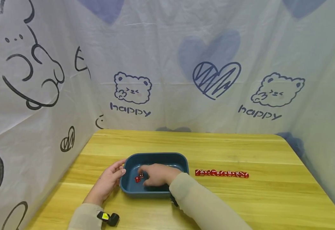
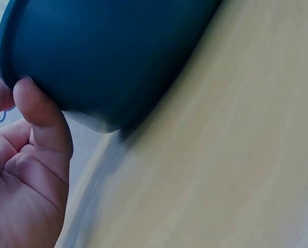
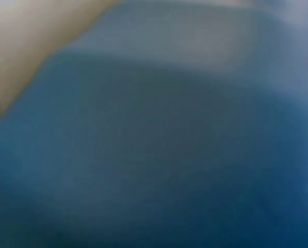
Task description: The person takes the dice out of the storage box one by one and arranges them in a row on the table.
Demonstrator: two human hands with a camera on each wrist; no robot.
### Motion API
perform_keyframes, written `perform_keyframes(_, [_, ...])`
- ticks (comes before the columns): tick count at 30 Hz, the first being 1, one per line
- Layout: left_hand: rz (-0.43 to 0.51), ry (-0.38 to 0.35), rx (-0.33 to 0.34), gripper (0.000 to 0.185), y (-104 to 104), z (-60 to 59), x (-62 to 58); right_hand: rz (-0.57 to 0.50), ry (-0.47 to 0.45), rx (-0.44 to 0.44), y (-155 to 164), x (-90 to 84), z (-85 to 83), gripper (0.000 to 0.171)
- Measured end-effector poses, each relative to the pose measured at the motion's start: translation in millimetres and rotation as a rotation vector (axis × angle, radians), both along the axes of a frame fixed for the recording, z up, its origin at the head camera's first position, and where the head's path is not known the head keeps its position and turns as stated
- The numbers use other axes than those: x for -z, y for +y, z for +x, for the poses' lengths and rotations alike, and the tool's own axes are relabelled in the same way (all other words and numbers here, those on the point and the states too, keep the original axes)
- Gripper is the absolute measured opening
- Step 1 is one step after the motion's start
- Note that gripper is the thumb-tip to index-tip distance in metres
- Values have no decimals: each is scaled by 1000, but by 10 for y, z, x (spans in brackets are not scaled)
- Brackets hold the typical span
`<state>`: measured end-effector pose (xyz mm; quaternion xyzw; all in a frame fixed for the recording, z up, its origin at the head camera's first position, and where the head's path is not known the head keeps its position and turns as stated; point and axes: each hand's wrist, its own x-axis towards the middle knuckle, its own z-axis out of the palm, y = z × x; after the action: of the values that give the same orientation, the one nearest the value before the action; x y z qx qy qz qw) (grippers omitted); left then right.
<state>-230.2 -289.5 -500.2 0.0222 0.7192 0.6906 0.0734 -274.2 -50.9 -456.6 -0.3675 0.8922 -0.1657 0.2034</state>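
Observation:
A dark blue rectangular box [image 1: 153, 194] sits on the table, seen from outside in the left wrist view too. My left hand [image 1: 110, 179] holds its left end, thumb [image 2: 40, 106] against the wall at the rim and the other fingers bent around the end. Inside the box lie two red dice with white dots, a nearer die [image 1: 137, 179] and a farther die [image 1: 141, 175]. My right hand [image 1: 157, 174] reaches down into the box, index fingertip right by the farther die, thumb apart from it. The right wrist view is blurred, showing mostly the blue box [image 3: 143, 129].
To the right of the box, a row of several red dice [image 1: 222, 173] runs sideways on the wooden table [image 1: 259, 204]. A printed white cloth [image 1: 167, 95] stands behind the table and along both sides.

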Motion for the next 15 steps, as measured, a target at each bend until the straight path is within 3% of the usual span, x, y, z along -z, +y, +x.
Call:
perform_keyframes(9, [-4,6,1,51,-8,1,16,-1,10,-21,11,38,-8,12])
perform_keyframes(15, [2,10,-2,51,-7,-1,7,-5,57,-48,47,47,-22,9])
